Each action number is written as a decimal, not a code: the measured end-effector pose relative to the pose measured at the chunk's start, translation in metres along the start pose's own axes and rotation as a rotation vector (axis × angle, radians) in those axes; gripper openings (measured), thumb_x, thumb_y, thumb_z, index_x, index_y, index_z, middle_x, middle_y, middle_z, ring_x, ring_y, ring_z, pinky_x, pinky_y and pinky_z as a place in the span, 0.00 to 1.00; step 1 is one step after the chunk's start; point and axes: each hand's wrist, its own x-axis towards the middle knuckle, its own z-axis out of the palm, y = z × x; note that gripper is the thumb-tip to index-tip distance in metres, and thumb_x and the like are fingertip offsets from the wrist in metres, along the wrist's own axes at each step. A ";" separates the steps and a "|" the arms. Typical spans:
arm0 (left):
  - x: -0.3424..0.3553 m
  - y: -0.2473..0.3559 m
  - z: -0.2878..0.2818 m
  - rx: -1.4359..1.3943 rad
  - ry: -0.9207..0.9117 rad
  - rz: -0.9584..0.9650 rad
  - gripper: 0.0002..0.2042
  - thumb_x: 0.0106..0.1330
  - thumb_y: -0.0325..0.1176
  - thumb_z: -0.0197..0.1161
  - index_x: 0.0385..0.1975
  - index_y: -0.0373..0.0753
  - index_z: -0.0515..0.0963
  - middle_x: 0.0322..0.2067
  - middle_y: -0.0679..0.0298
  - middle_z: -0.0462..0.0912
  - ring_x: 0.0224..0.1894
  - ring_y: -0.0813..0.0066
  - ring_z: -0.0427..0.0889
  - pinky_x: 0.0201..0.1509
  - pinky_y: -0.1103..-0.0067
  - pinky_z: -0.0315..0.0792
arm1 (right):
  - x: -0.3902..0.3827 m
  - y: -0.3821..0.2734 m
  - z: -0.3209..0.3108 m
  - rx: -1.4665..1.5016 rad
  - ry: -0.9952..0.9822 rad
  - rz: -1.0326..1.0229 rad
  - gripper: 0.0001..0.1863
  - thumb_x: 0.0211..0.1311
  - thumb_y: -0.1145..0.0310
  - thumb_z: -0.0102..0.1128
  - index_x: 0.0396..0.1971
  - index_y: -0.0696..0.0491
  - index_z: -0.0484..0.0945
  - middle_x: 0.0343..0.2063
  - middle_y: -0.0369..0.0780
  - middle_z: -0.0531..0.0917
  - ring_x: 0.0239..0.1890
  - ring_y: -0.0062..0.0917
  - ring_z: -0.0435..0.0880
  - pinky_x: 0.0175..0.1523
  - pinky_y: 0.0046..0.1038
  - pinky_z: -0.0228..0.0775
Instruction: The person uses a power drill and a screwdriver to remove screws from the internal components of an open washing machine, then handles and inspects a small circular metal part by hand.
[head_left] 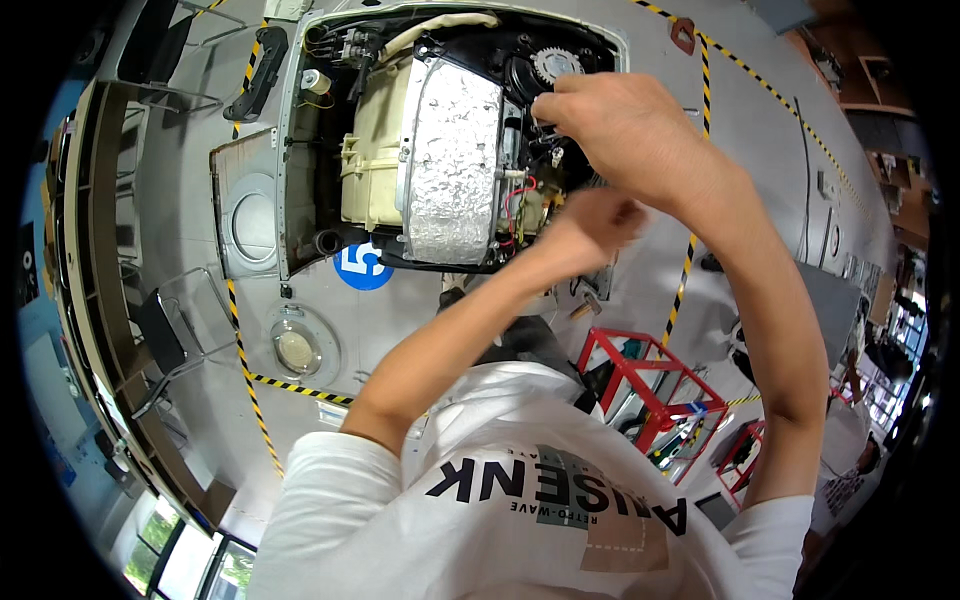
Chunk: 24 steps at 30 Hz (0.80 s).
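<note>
An opened washing machine (286, 190) lies in front of me with its inside showing. A cream plastic drum housing (375, 160) and a silver foil-covered panel (452, 160) fill its left and middle. My right hand (625, 125) is over the machine's right side, its fingers closed in a pinch just below a toothed, pale wheel (558, 66). What the fingertips hold, if anything, is hidden. Below it, my left hand (600, 225) is smeared by motion near the lower right corner, by red and pink wires (520, 200). Its fingers cannot be made out.
A round glass door (296, 346) and a panel with a round opening (250, 222) lie on the floor at left. A red metal frame cart (655, 400) stands at right, with a hammer (584, 306) near it. Chairs (170, 330) and shelving line the left.
</note>
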 end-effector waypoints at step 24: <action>0.052 0.000 -0.085 0.199 0.072 0.309 0.14 0.66 0.20 0.51 0.51 0.31 0.74 0.42 0.62 0.81 0.46 0.78 0.76 0.53 0.82 0.66 | -0.036 0.028 0.025 0.489 0.289 0.972 0.35 0.50 0.38 0.55 0.31 0.61 0.84 0.33 0.56 0.83 0.41 0.47 0.83 0.46 0.39 0.75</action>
